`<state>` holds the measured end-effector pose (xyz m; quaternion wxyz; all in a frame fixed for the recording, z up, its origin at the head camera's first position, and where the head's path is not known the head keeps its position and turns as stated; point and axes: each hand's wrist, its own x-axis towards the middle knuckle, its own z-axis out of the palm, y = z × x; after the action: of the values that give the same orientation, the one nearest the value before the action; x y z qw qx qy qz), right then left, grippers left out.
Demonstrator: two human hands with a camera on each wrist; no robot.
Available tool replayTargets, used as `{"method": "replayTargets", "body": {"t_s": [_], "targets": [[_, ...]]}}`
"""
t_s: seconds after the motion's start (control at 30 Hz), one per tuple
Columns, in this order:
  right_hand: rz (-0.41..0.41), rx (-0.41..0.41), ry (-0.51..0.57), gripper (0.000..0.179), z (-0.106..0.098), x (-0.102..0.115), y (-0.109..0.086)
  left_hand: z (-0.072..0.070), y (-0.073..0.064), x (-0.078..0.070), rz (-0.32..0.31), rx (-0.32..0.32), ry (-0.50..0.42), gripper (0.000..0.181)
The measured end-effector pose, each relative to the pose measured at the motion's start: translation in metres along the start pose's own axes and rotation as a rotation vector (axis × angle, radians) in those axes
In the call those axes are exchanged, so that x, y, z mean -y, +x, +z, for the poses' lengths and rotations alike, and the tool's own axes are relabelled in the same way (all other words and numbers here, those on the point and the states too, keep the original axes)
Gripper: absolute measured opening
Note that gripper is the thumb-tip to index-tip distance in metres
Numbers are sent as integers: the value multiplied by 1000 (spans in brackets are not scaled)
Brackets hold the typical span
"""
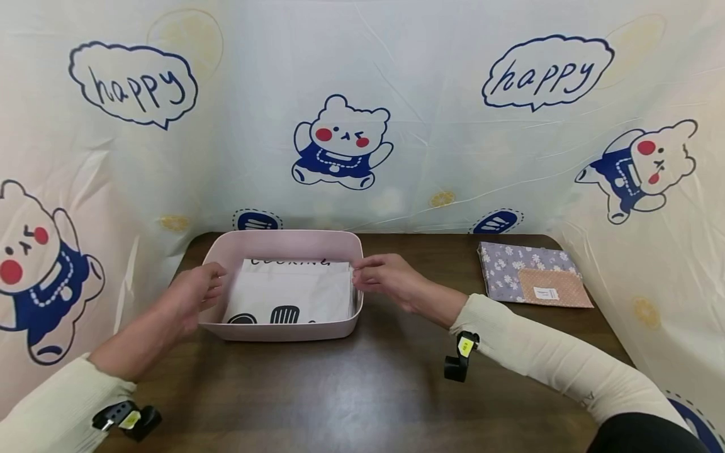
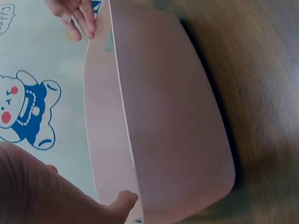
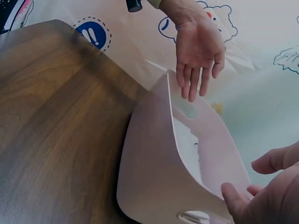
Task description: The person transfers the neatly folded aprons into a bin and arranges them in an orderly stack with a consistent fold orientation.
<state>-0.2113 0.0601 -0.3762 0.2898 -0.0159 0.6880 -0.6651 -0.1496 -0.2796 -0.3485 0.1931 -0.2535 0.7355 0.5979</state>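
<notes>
A pale pink plastic bin [image 1: 283,331] with handle holes in its ends stands on the table. Inside it lies a folded white cloth [image 1: 294,289] printed with "COOKING" and dark kitchen utensils. My left hand [image 1: 195,296] is at the bin's left end; the right wrist view shows its fingers [image 3: 192,84] straight, over the rim. At the opposite end is my right hand [image 1: 391,280], fingers loosely bent near the rim, with thumb and fingers apart in the right wrist view. Neither hand grips anything. Whether the fingertips touch the bin or cloth, I cannot tell.
A folded purple floral cloth [image 1: 501,277] with an orange-brown dotted patch and white label lies at the table's right back. The dark wooden table [image 1: 351,390] backs onto a printed curtain [image 1: 430,126], which also hangs along both sides.
</notes>
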Motion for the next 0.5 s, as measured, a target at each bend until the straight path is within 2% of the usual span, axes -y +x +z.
{"method": "replayTargets", "body": {"t_s": [0.13, 0.23, 0.5], "targets": [[-3, -32, 2, 34, -13, 2, -4, 15, 1, -5, -11, 41, -45, 56], [5, -63, -12, 33, -24, 4, -8, 32, 2, -9, 12, 55, -44, 63], [28, -128, -47, 30, -63, 2, -21, 96, -1, -26, 109, 73, 25, 46]]}}
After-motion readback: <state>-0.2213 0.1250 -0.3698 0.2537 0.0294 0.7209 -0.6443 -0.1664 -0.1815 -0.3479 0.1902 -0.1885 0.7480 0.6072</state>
